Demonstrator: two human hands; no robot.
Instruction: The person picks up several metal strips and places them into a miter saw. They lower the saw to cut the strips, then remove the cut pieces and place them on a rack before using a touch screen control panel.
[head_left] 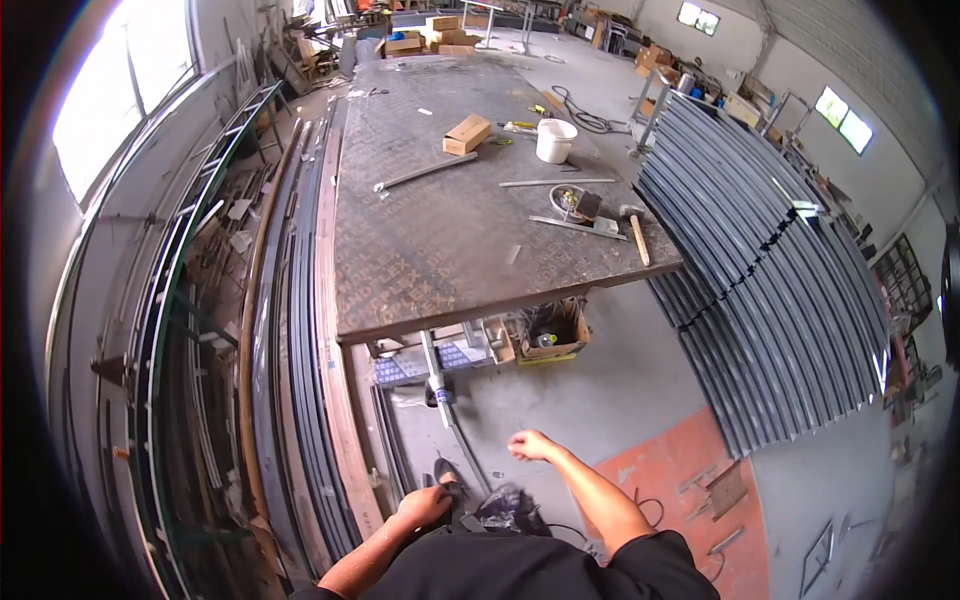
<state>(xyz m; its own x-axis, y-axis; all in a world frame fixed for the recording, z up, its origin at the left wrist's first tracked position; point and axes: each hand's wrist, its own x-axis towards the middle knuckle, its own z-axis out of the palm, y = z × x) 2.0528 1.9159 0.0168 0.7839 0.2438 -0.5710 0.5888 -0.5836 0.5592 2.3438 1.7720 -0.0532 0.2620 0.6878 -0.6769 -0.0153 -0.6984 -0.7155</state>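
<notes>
Glossy, crinkly plastic sheeting, matt wooden tabletop (rather scuffed).

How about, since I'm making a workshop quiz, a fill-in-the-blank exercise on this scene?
The bucket on the table is coloured ____.
In the picture, the cardboard box sits to the bucket's ____.
The hammer has a handle made of ____.
Between the left hand and right hand, the ____ one is nearer the table.

Missing words: white; left; wood; right.
</notes>
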